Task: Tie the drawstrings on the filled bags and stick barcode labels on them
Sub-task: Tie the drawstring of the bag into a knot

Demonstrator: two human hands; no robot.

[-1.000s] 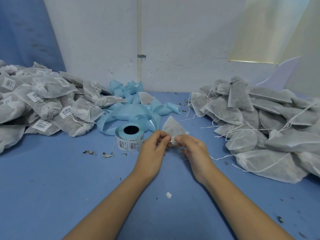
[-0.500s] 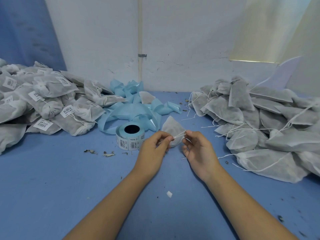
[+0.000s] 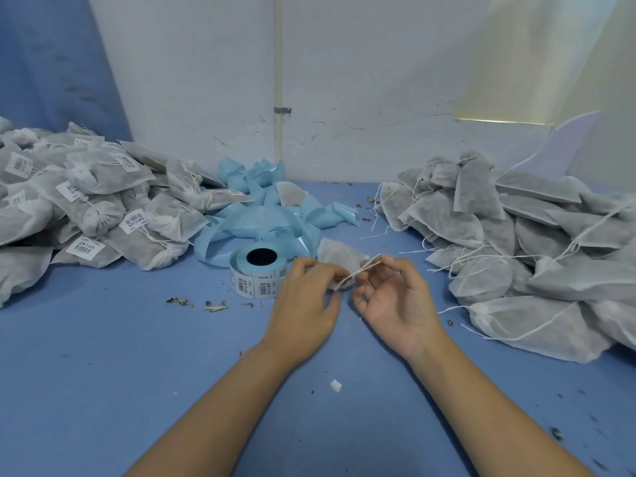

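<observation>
A small filled white mesh bag (image 3: 339,254) lies on the blue table just beyond my hands. My left hand (image 3: 308,301) pinches its gathered neck and the near end of the white drawstring (image 3: 361,270). My right hand (image 3: 395,297), palm turned up, pinches the far end of that string between thumb and forefinger, pulling it up to the right. A roll of barcode labels (image 3: 258,275) on blue backing stands just left of my left hand.
Labelled, tied bags (image 3: 86,208) are heaped at the left. Bags with loose strings (image 3: 516,242) are heaped at the right. Used blue backing ribbon (image 3: 265,218) curls behind the roll. Dry leaf bits (image 3: 196,302) and a white scrap (image 3: 335,385) lie on the table (image 3: 120,373).
My hands were close together at the bag's neck. My right hand has since drawn away to the right and turned palm up, stretching the drawstring out; the left hand stayed at the neck.
</observation>
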